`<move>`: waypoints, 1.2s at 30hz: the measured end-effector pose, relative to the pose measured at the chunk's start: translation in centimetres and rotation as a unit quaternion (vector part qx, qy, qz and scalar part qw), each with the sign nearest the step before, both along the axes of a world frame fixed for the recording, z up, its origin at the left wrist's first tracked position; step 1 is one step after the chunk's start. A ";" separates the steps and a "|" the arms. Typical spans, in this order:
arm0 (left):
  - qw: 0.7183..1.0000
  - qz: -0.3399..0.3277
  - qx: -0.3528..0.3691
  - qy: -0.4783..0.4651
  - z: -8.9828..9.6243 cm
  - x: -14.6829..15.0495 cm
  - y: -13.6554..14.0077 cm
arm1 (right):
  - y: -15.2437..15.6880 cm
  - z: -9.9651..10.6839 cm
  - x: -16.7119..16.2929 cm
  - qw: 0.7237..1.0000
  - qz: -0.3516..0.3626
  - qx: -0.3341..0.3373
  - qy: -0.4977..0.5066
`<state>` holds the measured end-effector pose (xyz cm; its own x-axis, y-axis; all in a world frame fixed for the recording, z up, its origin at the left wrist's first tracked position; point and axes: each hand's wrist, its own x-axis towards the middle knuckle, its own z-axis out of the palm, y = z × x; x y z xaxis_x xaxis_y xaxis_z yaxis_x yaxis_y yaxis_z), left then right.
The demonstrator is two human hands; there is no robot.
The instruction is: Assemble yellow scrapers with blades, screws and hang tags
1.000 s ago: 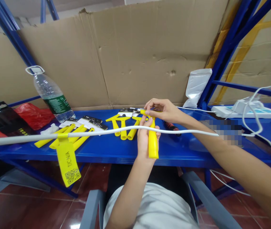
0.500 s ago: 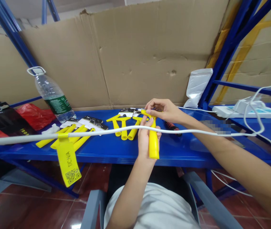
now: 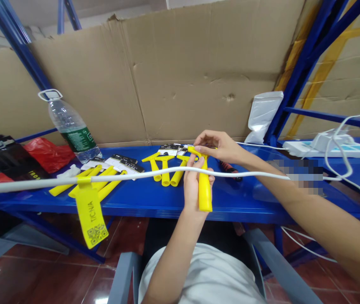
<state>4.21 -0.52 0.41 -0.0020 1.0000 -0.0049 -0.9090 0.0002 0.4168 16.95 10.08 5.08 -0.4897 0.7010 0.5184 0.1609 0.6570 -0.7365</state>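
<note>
My left hand [image 3: 192, 185] is closed round the thick handle of a yellow T-shaped scraper [image 3: 205, 192], held above the front of the blue table with the handle end toward me. My right hand [image 3: 215, 145] is closed in a pinch at the scraper's head, thumb on its top face. Its fingers hide part of the head, and whether they also hold something small cannot be made out. Just left of my hands, several more yellow scrapers [image 3: 165, 173] lie on the table. Behind them are black-and-white cards [image 3: 171, 148].
A white cable [image 3: 148, 174] with a yellow tag [image 3: 91, 217] crosses close in front of the camera. Farther left are other yellow scrapers [image 3: 108, 190], a water bottle [image 3: 75, 131] and a red bag [image 3: 48, 154]. A red-and-black tool [image 3: 230, 169] and a power strip [image 3: 354, 150] lie right.
</note>
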 end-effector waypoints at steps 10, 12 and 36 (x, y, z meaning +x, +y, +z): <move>1.000 0.025 0.001 0.012 0.2 -0.1 -0.1 | 0.3 -0.2 -0.1 0.999 -0.043 0.030 -0.012; 0.999 0.047 0.009 -0.004 0.5 -0.2 -0.4 | 0.4 0.1 0.2 0.995 -0.073 0.068 -0.022; 0.995 0.019 0.098 -0.031 1.5 -2.0 -1.8 | 4.3 -2.0 7.7 0.972 -0.090 -0.072 -0.205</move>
